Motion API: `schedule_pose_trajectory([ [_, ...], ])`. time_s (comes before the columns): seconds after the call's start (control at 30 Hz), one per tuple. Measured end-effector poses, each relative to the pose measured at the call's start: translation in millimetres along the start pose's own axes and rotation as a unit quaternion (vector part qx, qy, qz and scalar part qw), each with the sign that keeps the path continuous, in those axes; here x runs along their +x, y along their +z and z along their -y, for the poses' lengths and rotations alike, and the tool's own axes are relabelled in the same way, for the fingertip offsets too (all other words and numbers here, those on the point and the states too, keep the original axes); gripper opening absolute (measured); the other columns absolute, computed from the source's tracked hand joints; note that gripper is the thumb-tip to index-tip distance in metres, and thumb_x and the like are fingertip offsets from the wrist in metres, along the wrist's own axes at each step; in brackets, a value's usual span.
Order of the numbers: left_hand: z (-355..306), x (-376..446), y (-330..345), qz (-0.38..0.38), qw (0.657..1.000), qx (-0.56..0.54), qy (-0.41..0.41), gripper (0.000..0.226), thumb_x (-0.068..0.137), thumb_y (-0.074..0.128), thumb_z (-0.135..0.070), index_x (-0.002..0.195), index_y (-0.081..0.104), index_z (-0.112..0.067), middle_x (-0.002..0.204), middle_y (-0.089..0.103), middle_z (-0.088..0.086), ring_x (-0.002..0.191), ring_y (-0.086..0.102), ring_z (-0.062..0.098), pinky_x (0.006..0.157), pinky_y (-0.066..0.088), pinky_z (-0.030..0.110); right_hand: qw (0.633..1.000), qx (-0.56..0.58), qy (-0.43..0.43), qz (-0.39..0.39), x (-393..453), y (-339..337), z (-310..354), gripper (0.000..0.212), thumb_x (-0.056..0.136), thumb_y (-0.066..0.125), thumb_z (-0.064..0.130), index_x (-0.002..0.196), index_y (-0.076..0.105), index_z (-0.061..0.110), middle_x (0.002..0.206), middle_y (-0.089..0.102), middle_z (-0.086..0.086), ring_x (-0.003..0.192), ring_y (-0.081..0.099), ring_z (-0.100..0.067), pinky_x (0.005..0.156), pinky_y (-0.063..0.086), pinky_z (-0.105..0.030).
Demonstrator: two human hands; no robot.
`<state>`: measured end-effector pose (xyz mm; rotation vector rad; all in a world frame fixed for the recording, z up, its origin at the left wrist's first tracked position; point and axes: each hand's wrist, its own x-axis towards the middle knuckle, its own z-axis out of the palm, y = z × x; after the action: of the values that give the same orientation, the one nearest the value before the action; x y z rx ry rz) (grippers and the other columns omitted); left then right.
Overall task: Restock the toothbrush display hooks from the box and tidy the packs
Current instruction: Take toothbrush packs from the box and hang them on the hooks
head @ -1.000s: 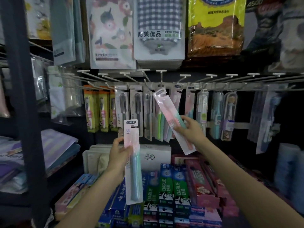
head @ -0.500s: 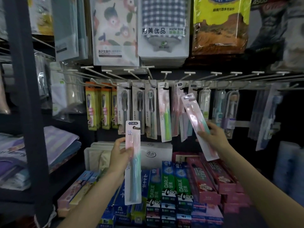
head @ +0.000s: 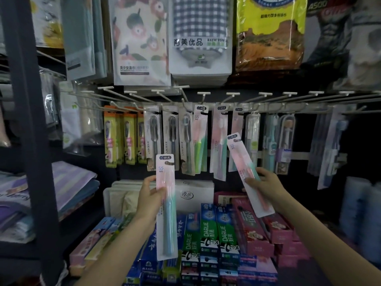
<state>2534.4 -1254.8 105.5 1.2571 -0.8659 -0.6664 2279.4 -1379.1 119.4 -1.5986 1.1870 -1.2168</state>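
Note:
My left hand (head: 149, 200) grips an upright pink-and-teal toothbrush pack (head: 167, 205) by its middle, in front of the shelf. A second pack of the same kind (head: 237, 153) is held by my right hand (head: 265, 185); it tilts with its top leaning left, below the hooks. Above runs the rail of display hooks (head: 268, 104), with several toothbrush packs hanging from it: orange ones (head: 110, 139), grey ones (head: 152, 139) and pink-green ones (head: 200, 139). The hooks at the far right of the rail carry fewer packs. No box of stock is in view.
Toothpaste cartons (head: 210, 234) fill the shelf below my hands, with a white box (head: 195, 193) behind them. Towel packs (head: 200, 38) hang above the hooks. A dark upright post (head: 26, 120) stands at the left, beside folded cloths (head: 61, 188).
My right hand has carried its pack right and down, away from the hook where it was. A pink-green pack now hangs at that hook. The left hand has stayed put.

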Motion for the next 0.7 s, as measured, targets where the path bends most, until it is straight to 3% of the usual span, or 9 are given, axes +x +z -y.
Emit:
schedule_pose_trajectory([
  [0.13, 4.8, 1.7, -2.0, 0.003, 1.000, -0.003, -0.007, 0.038, 0.088, 0.051, 0.002, 0.119, 0.048, -0.020, 0.093, 0.062, 0.007, 0.089, 0.057, 0.026, 0.080, 0.046, 0.038, 0.982, 0.165, 0.061, 0.067, -9.5, 7.1, -10.3, 0.028, 0.086, 0.058, -0.003, 0.113, 0.058, 0.000, 0.101, 0.062, -0.013, 0.083, 0.060, -0.024, 0.064, 0.049, -0.030],
  [0.3, 2.6, -1.4, 5.7, 0.001, 1.000, 0.002, 0.011, 0.035, 0.089, 0.051, 0.002, 0.115, 0.048, -0.020, 0.084, 0.058, -0.001, 0.079, 0.056, 0.017, 0.070, 0.046, 0.030, 0.967, 0.219, 0.083, 0.105, -18.9, 15.1, -18.6, 0.023, 0.086, 0.056, -0.005, 0.108, 0.060, 0.002, 0.099, 0.064, -0.014, 0.085, 0.061, -0.025, 0.070, 0.052, -0.031],
  [0.5, 13.3, 17.9, 18.9, 0.034, 0.999, 0.012, -0.002, 0.035, 0.088, 0.051, 0.001, 0.116, 0.050, -0.020, 0.101, 0.065, 0.011, 0.089, 0.059, 0.024, 0.073, 0.046, 0.033, 0.986, 0.137, 0.069, -0.068, -3.3, 0.4, -39.8, 0.021, 0.084, 0.062, -0.004, 0.105, 0.060, -0.004, 0.085, 0.063, -0.014, 0.074, 0.060, -0.028, 0.071, 0.050, -0.036],
  [0.7, 25.5, 47.1, 46.5, 0.028, 1.000, 0.003, -0.004, 0.027, 0.089, 0.052, -0.002, 0.111, 0.053, -0.018, 0.096, 0.063, 0.005, 0.081, 0.057, 0.017, 0.065, 0.043, 0.028, 0.991, 0.121, 0.030, -0.055, 19.8, -0.6, -41.8, 0.019, 0.086, 0.062, 0.001, 0.103, 0.057, 0.009, 0.092, 0.064, -0.010, 0.080, 0.061, -0.025, 0.066, 0.048, -0.032],
])
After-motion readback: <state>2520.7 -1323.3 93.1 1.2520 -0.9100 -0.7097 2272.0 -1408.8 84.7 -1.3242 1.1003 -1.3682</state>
